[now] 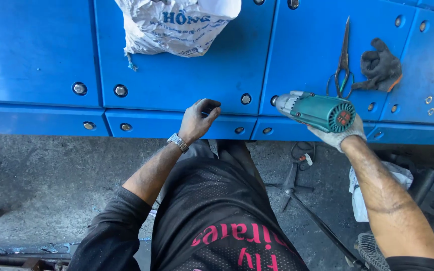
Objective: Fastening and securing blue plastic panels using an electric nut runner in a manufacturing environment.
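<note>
Hands worked at the bolted blue plastic panels (187, 75).
I saw my bare left hand (199, 119), fingers curled shut at a recessed bolt hole (212, 111); whether it pinched anything, I couldn't tell. My gloved right hand (338, 134) gripped the teal electric impact wrench (317, 109), nose near a neighbouring hole. A stray trigger pull could have caught those fingers.

Blue bolted panels (36, 55) span the far side; grey stained concrete floor (46, 180) lies near, in daylight.
</note>
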